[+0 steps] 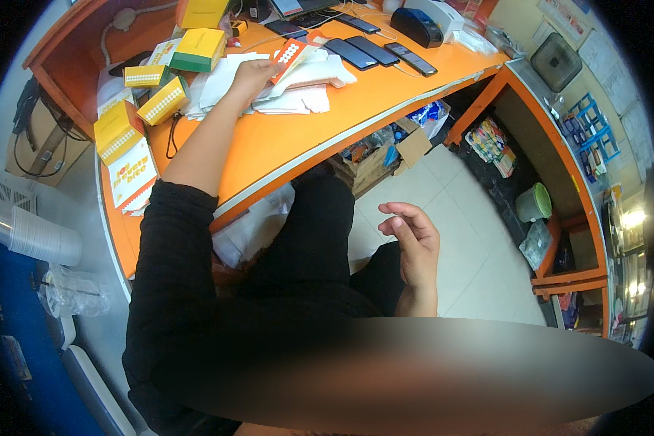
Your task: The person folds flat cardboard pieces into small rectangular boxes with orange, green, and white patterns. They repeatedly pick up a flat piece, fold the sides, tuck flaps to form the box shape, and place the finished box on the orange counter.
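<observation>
The fingertips of the left hand [251, 76] are hidden among a pile of white papers [298, 83] on the orange counter [291, 138]; they seem to pinch an orange-and-white card [289, 57], though the grip is hard to make out. The right hand [413, 243] hovers over the lap, fingers loosely curled and empty. Yellow boxes [163, 98] lie just left of the papers, dark phones [370, 51] beyond. The lower torso is blurred out.
</observation>
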A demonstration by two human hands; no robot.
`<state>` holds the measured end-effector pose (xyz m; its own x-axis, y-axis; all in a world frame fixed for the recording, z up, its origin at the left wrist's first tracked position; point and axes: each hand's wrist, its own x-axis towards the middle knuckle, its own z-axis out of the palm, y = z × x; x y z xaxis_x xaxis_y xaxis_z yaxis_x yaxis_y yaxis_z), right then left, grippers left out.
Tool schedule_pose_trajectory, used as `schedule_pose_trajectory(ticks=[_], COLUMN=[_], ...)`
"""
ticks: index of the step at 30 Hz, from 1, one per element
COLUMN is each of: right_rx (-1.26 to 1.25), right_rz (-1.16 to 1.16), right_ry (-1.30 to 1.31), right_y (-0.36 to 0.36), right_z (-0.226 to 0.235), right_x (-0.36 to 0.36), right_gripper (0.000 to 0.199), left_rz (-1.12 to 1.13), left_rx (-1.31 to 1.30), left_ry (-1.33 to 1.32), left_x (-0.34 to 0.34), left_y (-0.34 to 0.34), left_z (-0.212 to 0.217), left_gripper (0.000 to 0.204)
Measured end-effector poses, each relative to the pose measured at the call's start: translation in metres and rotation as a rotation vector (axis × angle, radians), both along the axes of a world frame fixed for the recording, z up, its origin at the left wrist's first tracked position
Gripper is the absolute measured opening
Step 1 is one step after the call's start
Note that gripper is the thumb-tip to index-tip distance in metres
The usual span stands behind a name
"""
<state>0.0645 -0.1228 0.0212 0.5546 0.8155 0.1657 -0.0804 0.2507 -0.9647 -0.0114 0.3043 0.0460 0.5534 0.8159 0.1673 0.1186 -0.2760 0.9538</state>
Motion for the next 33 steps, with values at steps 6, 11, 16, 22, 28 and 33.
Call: schedule_pose_trajectory(ticks=[6, 11, 16, 22, 28, 33], right_rx=[0.009, 0.062, 0.164, 0.063, -0.081, 0.042], right_rz=[0.014, -0.071, -0.420, -0.157, -0.619, -0.795], right_ry=[-0.009, 0.066, 0.467, 0.043, -0.119, -0.484], right_y=[0.001, -0.002, -0.015, -0.053, -0.032, -0.004], right_z=[0.002, -0.009, 0.001, 0.015, 0.008, -0.003], right_x=[-0.002, 0.011, 0.068, 0.096, 0.082, 0.031], right_gripper=[0.022, 0.039, 0.068, 0.068, 0.023, 0.016], left_rz=[0.256, 0.004, -0.767, -1.283, -1.420, -1.180], left_rx=[0.750, 1.449, 1.672, 1.724, 1.398, 0.103], left_ry=[0.019, -0.200, -0.447, -0.470, -0.455, -0.383], left_x=[0.006, 0.007, 0.021, 0.014, 0.018, 0.008], left_y=[-0.023, -0.085, -0.183, -0.241, -0.253, -0.252], left_z=[0.001, 0.033, 0.010, -0.043, -0.040, -0.015], left_gripper=[0.015, 0.019, 0.016, 0.020, 0.019, 0.054])
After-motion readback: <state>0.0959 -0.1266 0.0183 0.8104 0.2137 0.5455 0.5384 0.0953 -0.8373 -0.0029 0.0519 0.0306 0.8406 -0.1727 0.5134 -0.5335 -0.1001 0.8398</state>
